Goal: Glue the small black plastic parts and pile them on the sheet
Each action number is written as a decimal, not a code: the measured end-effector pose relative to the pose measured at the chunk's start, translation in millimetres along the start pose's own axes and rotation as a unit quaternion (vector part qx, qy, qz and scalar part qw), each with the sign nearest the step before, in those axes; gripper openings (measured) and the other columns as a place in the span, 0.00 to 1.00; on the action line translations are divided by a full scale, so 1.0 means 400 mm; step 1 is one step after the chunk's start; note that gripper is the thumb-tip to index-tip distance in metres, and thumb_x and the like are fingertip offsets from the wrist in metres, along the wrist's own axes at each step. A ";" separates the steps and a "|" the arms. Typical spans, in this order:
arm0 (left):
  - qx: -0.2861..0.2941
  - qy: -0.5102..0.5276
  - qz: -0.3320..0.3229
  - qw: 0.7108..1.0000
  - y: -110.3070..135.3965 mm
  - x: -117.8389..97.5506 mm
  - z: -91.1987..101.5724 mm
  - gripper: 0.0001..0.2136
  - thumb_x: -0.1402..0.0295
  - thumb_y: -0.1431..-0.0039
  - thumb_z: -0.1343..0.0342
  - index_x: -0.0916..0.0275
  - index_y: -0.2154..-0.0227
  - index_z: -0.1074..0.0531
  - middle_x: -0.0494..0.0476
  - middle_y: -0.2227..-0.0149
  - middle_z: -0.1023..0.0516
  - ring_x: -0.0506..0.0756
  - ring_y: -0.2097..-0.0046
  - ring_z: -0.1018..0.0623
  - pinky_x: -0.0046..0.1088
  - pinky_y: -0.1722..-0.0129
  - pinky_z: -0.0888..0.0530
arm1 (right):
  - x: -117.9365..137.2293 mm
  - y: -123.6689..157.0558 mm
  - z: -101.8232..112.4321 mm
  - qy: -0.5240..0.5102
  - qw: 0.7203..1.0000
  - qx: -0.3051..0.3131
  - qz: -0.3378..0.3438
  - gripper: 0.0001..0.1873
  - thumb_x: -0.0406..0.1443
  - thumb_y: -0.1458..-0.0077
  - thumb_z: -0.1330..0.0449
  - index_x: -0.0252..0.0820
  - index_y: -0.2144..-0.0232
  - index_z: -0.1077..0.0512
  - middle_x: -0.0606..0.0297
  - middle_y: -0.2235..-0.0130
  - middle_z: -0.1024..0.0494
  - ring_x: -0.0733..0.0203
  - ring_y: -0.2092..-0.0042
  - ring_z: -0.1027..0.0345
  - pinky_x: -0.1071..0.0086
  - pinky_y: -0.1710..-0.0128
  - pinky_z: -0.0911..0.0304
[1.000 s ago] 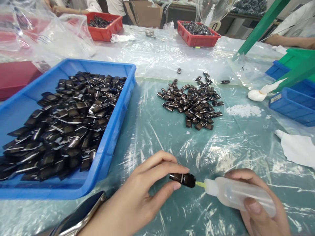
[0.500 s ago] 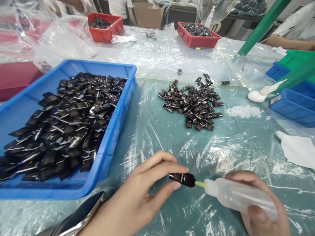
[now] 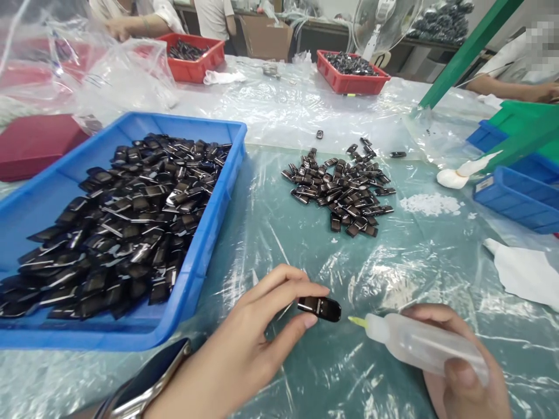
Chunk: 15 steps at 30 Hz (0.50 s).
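Between the thumb and fingers of my left hand [image 3: 257,331] is a small glossy dark plastic piece [image 3: 321,308], its rounded end pointing right. My right hand [image 3: 467,361] is wrapped round a translucent squeeze bottle [image 3: 430,343] lying nearly level. Its yellow-green nozzle tip [image 3: 358,321] points left at the piece, with a small gap between them. Beyond my hands, a loose pile of similar dark pieces [image 3: 345,186] lies on the plastic-covered green mat [image 3: 262,233]. What the pieces belong to I cannot tell.
A blue tray [image 3: 218,221] full of dark pieces stands at left. White flakes [image 3: 432,202], a white-wrapped tool [image 3: 454,177], a white cloth [image 3: 524,270] and blue bins [image 3: 519,198] lie at right. Red bins [image 3: 353,81] and a green post [image 3: 467,55] stand farther back; people sit beyond.
The nozzle tip, which was at the rounded end of the piece, is now apart from it. My left hand has shifted slightly left and up with the piece.
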State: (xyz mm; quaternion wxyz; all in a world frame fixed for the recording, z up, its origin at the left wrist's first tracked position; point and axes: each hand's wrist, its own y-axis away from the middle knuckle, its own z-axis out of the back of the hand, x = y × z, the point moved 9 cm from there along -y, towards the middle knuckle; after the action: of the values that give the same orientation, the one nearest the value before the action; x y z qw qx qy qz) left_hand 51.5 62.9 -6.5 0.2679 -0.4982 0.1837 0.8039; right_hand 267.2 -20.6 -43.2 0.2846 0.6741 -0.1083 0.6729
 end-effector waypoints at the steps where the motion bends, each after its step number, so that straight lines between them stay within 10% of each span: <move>1: -0.006 0.000 0.012 1.000 0.001 0.006 0.002 0.14 0.71 0.31 0.50 0.44 0.48 0.34 0.49 0.50 0.34 0.52 0.49 0.29 0.22 0.59 0.28 | -0.003 -0.003 0.002 -0.001 1.000 0.004 0.004 0.23 0.60 0.58 0.36 0.54 0.67 0.26 0.66 0.67 0.30 0.60 0.69 0.35 0.72 0.74 0.37; 5: -0.069 -0.002 0.058 0.996 0.000 0.030 0.033 0.13 0.65 0.29 0.53 0.44 0.45 0.35 0.51 0.52 0.34 0.53 0.54 0.28 0.20 0.76 0.33 | -0.006 -0.022 0.024 0.045 0.998 0.002 0.051 0.17 0.54 0.45 0.41 0.50 0.65 0.27 0.63 0.67 0.28 0.59 0.69 0.33 0.71 0.75 0.36; 10: -0.136 0.008 0.047 0.990 -0.011 0.033 0.069 0.13 0.69 0.29 0.53 0.46 0.48 0.33 0.49 0.52 0.33 0.53 0.49 0.31 0.26 0.54 0.33 | -0.017 -0.039 0.041 0.022 0.996 -0.002 0.082 0.15 0.45 0.42 0.40 0.51 0.54 0.24 0.59 0.56 0.21 0.50 0.54 0.26 0.64 0.60 0.29; 15: -0.100 0.056 0.054 0.992 -0.017 0.045 0.046 0.11 0.68 0.31 0.52 0.47 0.50 0.31 0.49 0.55 0.31 0.53 0.54 0.30 0.29 0.55 0.33 | 0.021 -0.038 0.014 0.062 0.994 -0.007 0.094 0.19 0.43 0.46 0.35 0.51 0.51 0.26 0.62 0.47 0.22 0.48 0.43 0.32 0.60 0.48 0.33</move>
State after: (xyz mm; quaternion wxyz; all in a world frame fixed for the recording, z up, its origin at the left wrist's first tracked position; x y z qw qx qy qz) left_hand 36.3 83.2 -15.0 0.1623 -0.5555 0.1441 0.8027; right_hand 280.6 -9.4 -38.4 0.2314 0.6159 -0.1580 0.7363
